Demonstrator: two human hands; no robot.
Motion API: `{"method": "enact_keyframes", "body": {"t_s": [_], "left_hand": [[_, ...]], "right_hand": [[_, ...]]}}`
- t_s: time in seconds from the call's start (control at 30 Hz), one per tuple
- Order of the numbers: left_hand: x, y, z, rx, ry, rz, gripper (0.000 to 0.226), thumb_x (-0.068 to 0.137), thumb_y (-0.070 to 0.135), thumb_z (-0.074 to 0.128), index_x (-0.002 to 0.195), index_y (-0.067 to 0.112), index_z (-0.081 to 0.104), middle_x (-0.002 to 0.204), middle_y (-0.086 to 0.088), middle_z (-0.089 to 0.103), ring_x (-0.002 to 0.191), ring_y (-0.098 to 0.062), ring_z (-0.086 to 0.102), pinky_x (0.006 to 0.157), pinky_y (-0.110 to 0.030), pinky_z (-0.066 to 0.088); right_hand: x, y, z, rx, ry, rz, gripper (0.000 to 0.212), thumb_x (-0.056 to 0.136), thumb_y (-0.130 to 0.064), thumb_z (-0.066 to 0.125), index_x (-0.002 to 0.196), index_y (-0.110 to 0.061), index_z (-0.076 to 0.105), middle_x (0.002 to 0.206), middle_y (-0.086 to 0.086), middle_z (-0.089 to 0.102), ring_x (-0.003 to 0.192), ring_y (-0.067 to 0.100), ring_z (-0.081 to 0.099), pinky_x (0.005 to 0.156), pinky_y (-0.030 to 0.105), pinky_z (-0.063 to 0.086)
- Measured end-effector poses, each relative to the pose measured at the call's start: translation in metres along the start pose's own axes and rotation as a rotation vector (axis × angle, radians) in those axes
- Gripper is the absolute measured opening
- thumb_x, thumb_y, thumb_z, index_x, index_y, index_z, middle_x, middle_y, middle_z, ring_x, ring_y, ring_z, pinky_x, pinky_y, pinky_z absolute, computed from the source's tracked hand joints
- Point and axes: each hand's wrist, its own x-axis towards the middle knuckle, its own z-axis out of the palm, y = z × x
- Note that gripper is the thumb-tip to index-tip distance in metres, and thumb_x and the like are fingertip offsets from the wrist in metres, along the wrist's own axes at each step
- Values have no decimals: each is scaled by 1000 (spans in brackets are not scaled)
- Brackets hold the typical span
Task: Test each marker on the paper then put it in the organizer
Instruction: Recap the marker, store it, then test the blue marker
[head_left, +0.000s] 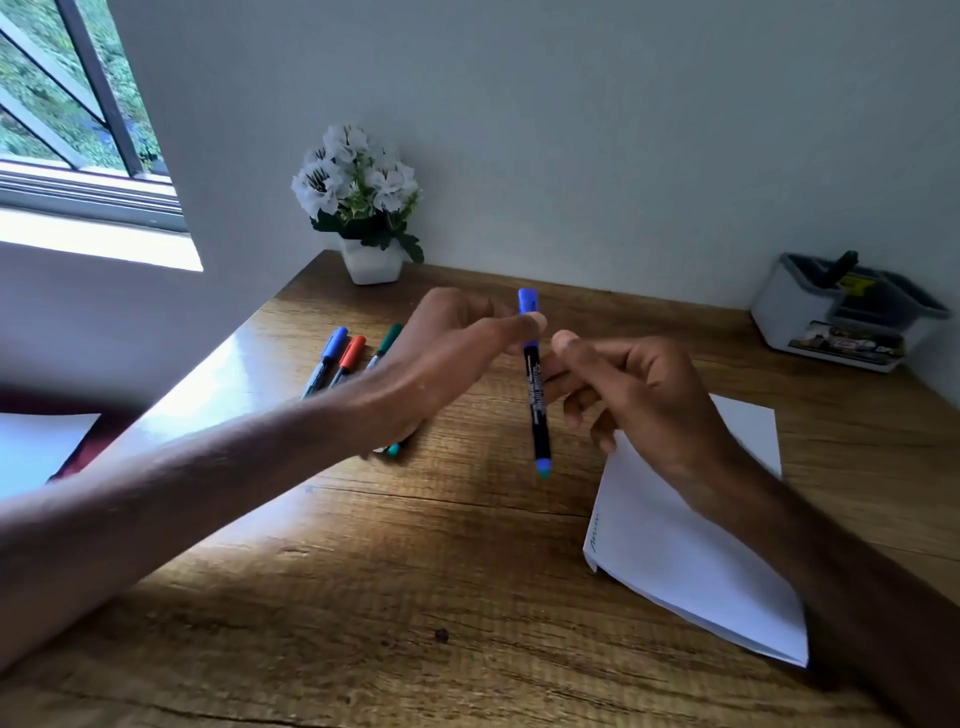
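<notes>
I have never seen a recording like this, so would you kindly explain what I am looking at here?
No machine here: one camera worn on a person's head looks down at their two bare hands over a wooden desk. The left hand pinches the cap end of a blue marker and the right hand grips its barrel, holding it upright in the air. On the desk lie spare markers, white paper with a small scribble, a flower pot and an organizer at the far right.
</notes>
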Motion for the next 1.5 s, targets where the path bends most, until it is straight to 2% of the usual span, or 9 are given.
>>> {"method": "enact_keyframes", "body": {"t_s": [0.13,0.3,0.47,0.73,0.93,1.1,1.2,1.33,1.5], "left_hand": [[-1,-6,5,-120,-7,40,25,94,36,70,92,12,76,80,4,72,74,-11,59,70,-34,49],[-8,-9,9,39,-55,205,14,89,34,76,96,22,76,85,3,76,71,-8,66,66,-29,52],[-20,-16,24,199,25,337,14,87,35,79,96,26,76,82,10,76,73,-10,72,65,-39,61],[-22,-18,27,256,-7,437,12,90,33,76,97,25,72,88,11,76,83,-8,72,68,-32,58],[-20,-17,27,200,-65,401,10,89,33,76,93,26,72,89,11,76,86,-13,72,70,-40,58],[-19,-16,25,174,-55,406,13,87,35,77,92,24,72,88,10,77,82,-15,73,69,-43,59],[-18,-19,26,189,-51,388,13,87,36,76,93,26,71,89,12,76,84,-11,73,69,-38,60],[-18,-24,28,303,-43,415,17,90,40,70,104,30,68,94,17,75,88,-3,71,70,-31,58],[-18,-26,28,487,-34,501,24,103,37,53,121,30,66,93,18,73,88,0,67,76,-26,54]], "right_hand": [[3,-5,-15,-31,-127,27,16,93,-25,69,101,-15,79,83,2,80,73,10,74,63,20,54],[8,-2,-56,-522,-194,-68,13,92,-28,71,102,-32,78,90,-13,77,87,4,70,76,33,57],[8,5,-59,-602,-254,-110,13,93,-28,71,104,-28,78,85,-11,76,78,9,69,75,39,58],[4,8,-45,-584,-227,-292,28,91,-42,65,106,-23,80,79,-15,71,70,9,62,58,11,37],[4,10,-45,-640,-228,-350,24,93,-35,69,111,-22,79,79,-10,75,62,16,60,51,25,40],[3,7,-47,-657,-188,-348,40,88,-51,61,115,-26,77,80,-24,69,61,-1,58,51,14,35],[3,8,-45,-654,-199,-321,36,89,-48,63,115,-28,77,80,-31,66,65,-2,59,54,13,37],[5,12,-47,-672,-219,-255,33,88,-56,64,110,-33,74,74,-18,69,64,8,61,53,22,42],[7,11,-68,-512,-225,-95,14,96,-16,64,102,-26,56,78,-5,75,70,8,65,63,29,45]]}}
